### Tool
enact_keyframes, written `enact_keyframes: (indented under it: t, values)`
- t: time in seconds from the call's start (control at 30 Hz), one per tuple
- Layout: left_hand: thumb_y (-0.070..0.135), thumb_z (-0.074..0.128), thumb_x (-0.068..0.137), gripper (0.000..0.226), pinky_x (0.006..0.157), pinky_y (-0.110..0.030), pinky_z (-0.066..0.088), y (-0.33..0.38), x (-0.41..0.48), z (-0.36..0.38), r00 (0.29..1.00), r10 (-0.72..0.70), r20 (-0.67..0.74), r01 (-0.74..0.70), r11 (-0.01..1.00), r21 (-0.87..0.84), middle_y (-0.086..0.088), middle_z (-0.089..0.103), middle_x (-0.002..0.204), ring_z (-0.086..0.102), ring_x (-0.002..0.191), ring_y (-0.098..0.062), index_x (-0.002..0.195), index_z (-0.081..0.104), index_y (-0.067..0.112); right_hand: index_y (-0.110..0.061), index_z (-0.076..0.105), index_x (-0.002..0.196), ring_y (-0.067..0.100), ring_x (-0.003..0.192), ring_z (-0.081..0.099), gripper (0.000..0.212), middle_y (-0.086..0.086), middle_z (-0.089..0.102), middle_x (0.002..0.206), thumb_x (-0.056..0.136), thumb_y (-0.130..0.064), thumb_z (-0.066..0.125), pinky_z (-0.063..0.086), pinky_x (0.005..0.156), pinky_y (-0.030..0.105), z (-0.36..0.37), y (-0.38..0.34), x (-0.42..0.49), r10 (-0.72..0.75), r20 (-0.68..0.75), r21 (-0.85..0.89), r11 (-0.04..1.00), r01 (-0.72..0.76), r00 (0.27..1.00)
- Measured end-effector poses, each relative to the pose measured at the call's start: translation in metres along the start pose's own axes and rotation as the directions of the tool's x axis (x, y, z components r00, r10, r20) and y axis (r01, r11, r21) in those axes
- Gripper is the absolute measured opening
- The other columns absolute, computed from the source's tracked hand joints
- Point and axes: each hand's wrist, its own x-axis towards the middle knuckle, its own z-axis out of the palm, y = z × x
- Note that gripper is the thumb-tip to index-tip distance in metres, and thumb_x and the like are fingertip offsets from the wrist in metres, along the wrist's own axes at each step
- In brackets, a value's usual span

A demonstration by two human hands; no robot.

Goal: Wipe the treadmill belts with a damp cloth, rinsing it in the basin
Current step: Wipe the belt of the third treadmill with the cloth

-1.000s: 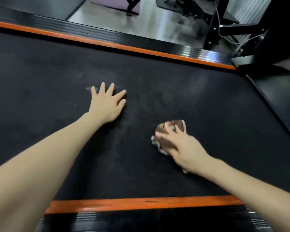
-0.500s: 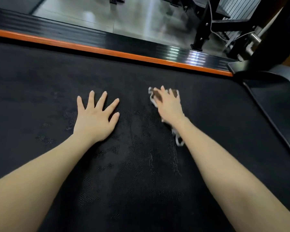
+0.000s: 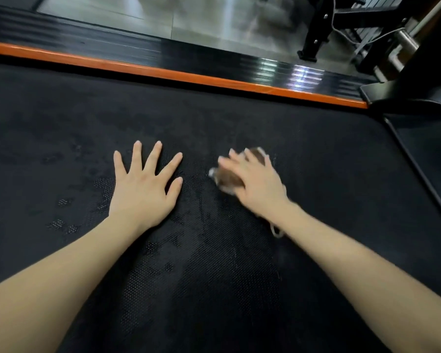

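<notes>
The black treadmill belt [image 3: 239, 276] fills most of the view, with darker damp patches around its middle. My left hand [image 3: 144, 189] lies flat on the belt, fingers spread. To its right my right hand [image 3: 257, 184] presses a small brown cloth with a pale edge [image 3: 227, 178] onto the belt, fingers straight over it. This hand and the cloth are blurred by motion. A pale strip of the cloth trails by my right wrist. No basin is in view.
An orange stripe [image 3: 189, 76] and a ribbed black side rail [image 3: 138, 47] border the belt's far edge. Beyond them lies glossy grey floor [image 3: 214, 19] and black gym equipment [image 3: 341, 21]. The treadmill's black motor cover [image 3: 423, 138] stands at the right.
My right hand slid the cloth away from me across the belt, then back a little toward me and to the right. My left hand stayed flat on the belt.
</notes>
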Motion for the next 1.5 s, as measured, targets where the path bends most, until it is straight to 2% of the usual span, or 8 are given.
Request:
enact_keyframes:
  t: [0.2,0.33,0.47,0.57,0.77,1.07,1.2,1.5]
  values:
    - [0.059,0.0,0.088,0.066,0.112,-0.061,0.003,0.0,-0.002,0.0,1.0,-0.012,-0.015,0.013,1.0,0.009,-0.007,0.018,0.158,0.008,0.145,-0.038,0.149,0.018,0.04,-0.039,0.033,0.141,0.036,0.138,0.026,0.046,0.004,0.025,0.155,0.097,-0.051,0.034,0.014,0.111,0.059,-0.005,0.046,0.106,0.472,-0.044,0.035,0.882,-0.471,0.881]
    - [0.059,-0.001,0.088,0.066,0.113,-0.061,0.002,0.001,0.0,-0.002,1.0,-0.011,0.004,0.011,1.0,-0.006,-0.006,0.015,0.159,0.005,0.145,-0.038,0.149,0.014,0.041,-0.038,0.042,0.138,0.039,0.13,0.038,0.045,0.007,0.03,0.153,0.093,-0.042,0.043,0.021,0.11,0.058,0.008,-0.023,0.061,-0.019,-0.114,-0.062,0.998,0.012,0.993]
    - [0.059,-0.002,0.087,0.067,0.113,-0.06,0.0,0.0,-0.002,-0.003,1.0,-0.009,0.01,0.009,1.0,-0.017,-0.005,0.013,0.159,0.002,0.146,-0.036,0.149,0.015,0.041,-0.042,0.033,0.142,0.024,0.14,0.028,0.05,-0.005,0.031,0.153,0.094,-0.042,0.047,0.022,0.111,0.052,-0.012,-0.008,0.091,-0.032,-0.02,-0.031,0.999,0.032,0.999]
    - [0.058,0.003,0.09,0.064,0.113,-0.061,0.004,-0.001,-0.002,-0.002,1.0,0.004,-0.005,-0.004,1.0,-0.011,-0.006,0.02,0.158,0.009,0.145,-0.038,0.148,0.023,0.04,-0.038,0.041,0.138,0.025,0.131,0.041,0.046,-0.002,0.042,0.146,0.092,-0.044,0.049,0.031,0.105,0.048,-0.012,0.045,0.108,0.19,-0.121,-0.011,0.981,-0.193,0.974]
    - [0.055,0.017,0.093,0.058,0.11,-0.064,0.014,-0.001,0.0,0.001,0.999,0.015,-0.032,-0.015,1.0,-0.002,-0.01,0.032,0.153,0.021,0.141,-0.041,0.145,0.034,0.036,-0.032,0.045,0.131,0.042,0.124,0.041,0.037,0.014,0.048,0.135,0.096,-0.042,0.041,0.029,0.104,0.056,-0.011,0.137,0.119,0.757,-0.118,0.068,0.652,-0.755,0.643]
    - [0.055,0.019,0.093,0.057,0.11,-0.064,0.015,-0.001,0.0,0.0,0.999,0.016,-0.031,-0.016,1.0,-0.008,-0.01,0.034,0.152,0.022,0.141,-0.041,0.145,0.035,0.037,-0.037,0.024,0.146,0.042,0.14,0.013,0.051,0.014,0.02,0.155,0.097,-0.05,0.034,0.015,0.11,0.063,0.002,0.03,0.149,0.3,-0.083,-0.111,0.945,-0.308,0.95]
    - [0.055,0.018,0.093,0.057,0.11,-0.064,0.016,-0.001,-0.001,-0.002,1.0,0.015,-0.017,-0.015,1.0,-0.007,-0.009,0.034,0.152,0.023,0.141,-0.041,0.144,0.035,0.037,-0.049,0.012,0.145,0.033,0.145,0.008,0.074,0.006,0.013,0.158,0.079,-0.08,0.023,0.0,0.11,0.063,-0.036,0.045,0.127,0.226,-0.136,-0.002,0.973,-0.229,0.964]
    - [0.055,0.015,0.091,0.06,0.111,-0.063,0.012,0.0,0.0,-0.002,1.0,0.006,-0.02,-0.007,1.0,-0.02,-0.009,0.031,0.153,0.019,0.142,-0.041,0.145,0.033,0.037,-0.046,0.043,0.135,0.016,0.145,0.012,0.037,-0.004,0.026,0.155,0.098,-0.044,0.04,0.018,0.115,0.047,-0.008,0.064,0.126,0.077,-0.053,0.088,0.994,-0.072,0.996]
